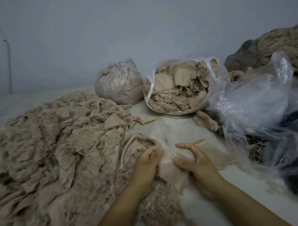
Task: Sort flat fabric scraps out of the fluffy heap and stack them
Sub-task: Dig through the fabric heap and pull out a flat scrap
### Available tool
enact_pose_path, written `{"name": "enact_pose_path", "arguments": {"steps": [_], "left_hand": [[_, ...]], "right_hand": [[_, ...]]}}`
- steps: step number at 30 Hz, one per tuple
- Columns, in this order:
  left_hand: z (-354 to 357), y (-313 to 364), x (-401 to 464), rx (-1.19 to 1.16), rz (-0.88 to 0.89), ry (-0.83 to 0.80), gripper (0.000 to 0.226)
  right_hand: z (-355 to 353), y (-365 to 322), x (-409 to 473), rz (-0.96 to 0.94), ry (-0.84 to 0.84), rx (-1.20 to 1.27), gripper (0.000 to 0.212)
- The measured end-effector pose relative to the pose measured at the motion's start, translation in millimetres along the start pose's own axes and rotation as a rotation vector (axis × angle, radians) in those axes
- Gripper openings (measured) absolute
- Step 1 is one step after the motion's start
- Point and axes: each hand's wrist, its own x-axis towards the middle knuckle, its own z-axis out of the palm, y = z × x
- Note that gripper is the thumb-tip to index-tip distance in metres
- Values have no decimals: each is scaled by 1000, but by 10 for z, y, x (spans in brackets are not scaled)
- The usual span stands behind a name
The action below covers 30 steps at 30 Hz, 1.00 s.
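A broad fluffy heap point(55, 151) of beige fur-like fabric covers the left half of the floor. Both hands meet at its right edge. My left hand point(148, 164) has its fingers curled around a beige flat scrap point(168, 171) that hangs between the hands. My right hand point(192, 161) grips the same scrap from the right, thumb raised and fingers curled. A flat beige piece point(216, 154) lies on the floor just behind my right hand.
An open plastic bag point(178, 88) full of beige scraps stands at the back centre, a tied full bag point(118, 83) to its left. Crumpled clear plastic bags point(260, 105) fill the right side, more fluffy material point(284, 45) behind them. A small fluffy scrap point(205, 121) lies between.
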Motion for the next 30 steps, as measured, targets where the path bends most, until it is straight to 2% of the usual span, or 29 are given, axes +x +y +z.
{"name": "enact_pose_path", "arguments": {"steps": [2, 4, 7, 8, 12, 18, 22, 25, 28, 30], "left_hand": [[-31, 12, 5, -48, 4, 71, 20], [-24, -5, -27, -33, -2, 36, 21], [36, -9, -63, -67, -8, 65, 21], [45, 1, -63, -52, 18, 101, 20], [35, 37, -48, 33, 69, 219, 25], [6, 24, -51, 16, 4, 237, 30], [-124, 35, -7, -44, -8, 287, 29], [-282, 27, 47, 53, 49, 316, 29], [-223, -52, 19, 273, 128, 195, 35], [-165, -102, -12, 404, 175, 122, 38]], "right_hand": [[20, 24, 9, 57, 48, 110, 52], [60, 56, -8, 86, 69, 87, 43], [105, 59, -26, -12, 217, 23, 16], [110, 38, -27, -63, 261, 13, 13], [77, -39, -8, -237, 324, -126, 23], [8, -79, 8, -279, 345, -163, 21], [-194, -389, 111, -330, 442, -197, 22], [-466, -760, 226, -235, 336, -282, 21], [-668, -1018, 308, -156, 254, -483, 19], [-749, -1004, 354, -110, 250, -471, 18]]}}
